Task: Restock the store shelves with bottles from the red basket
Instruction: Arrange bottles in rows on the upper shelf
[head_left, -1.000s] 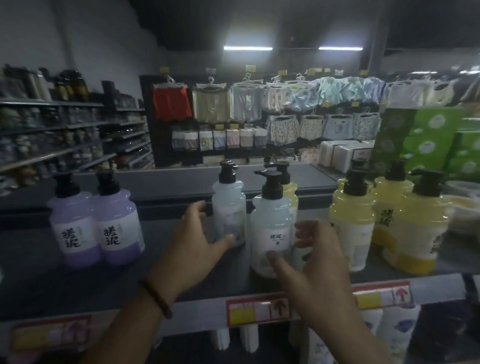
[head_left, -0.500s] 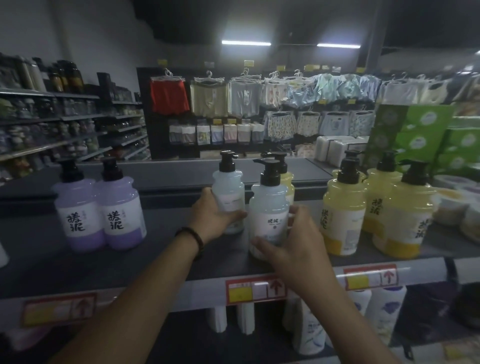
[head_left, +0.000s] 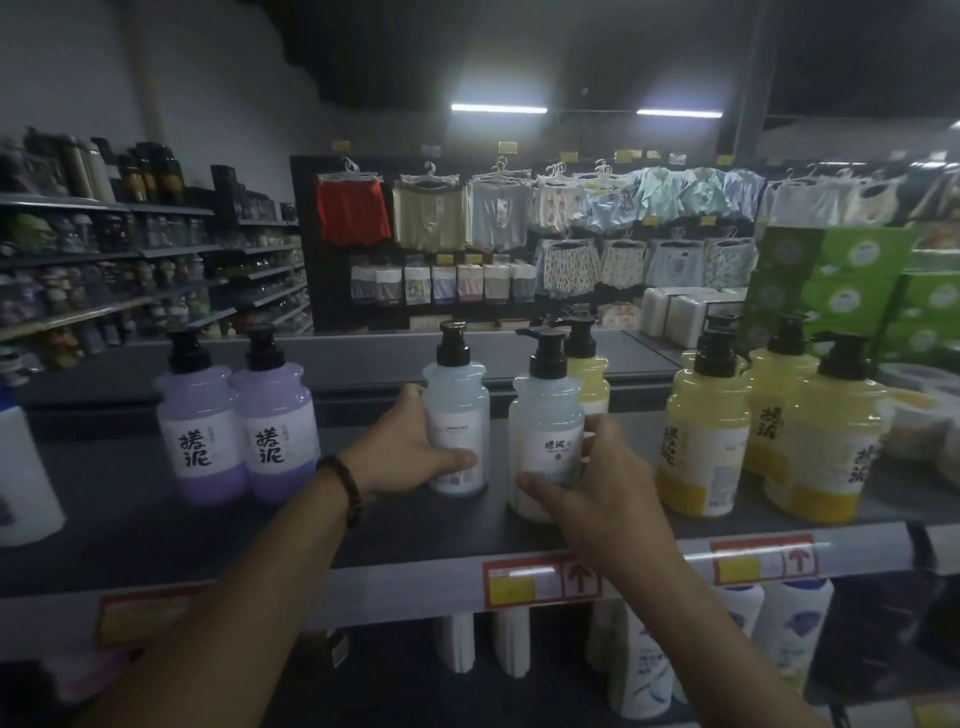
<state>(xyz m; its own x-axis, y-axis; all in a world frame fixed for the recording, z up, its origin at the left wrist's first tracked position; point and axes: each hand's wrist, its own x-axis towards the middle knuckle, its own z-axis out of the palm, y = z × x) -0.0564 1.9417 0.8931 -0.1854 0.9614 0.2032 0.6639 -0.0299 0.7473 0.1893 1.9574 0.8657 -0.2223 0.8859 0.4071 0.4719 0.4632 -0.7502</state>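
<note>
Two pale blue pump bottles stand upright on the dark top shelf (head_left: 405, 525). My left hand (head_left: 410, 452) grips the left pale blue bottle (head_left: 457, 415) low on its body, thumb across the front. My right hand (head_left: 597, 483) grips the right pale blue bottle (head_left: 545, 431) near its base, fingers wrapped round the right side. A small yellow bottle (head_left: 589, 374) stands just behind the right one. The red basket is out of sight.
Two purple pump bottles (head_left: 239, 431) stand to the left, three yellow pump bottles (head_left: 769, 426) to the right. Green boxes (head_left: 857, 291) rise at the far right. White bottles (head_left: 789, 634) fill the shelf below. Price tags (head_left: 540, 582) line the shelf's front edge.
Both hands went from reaching with open fingers to closing round the two pale blue bottles. The view moved closer to the shelf.
</note>
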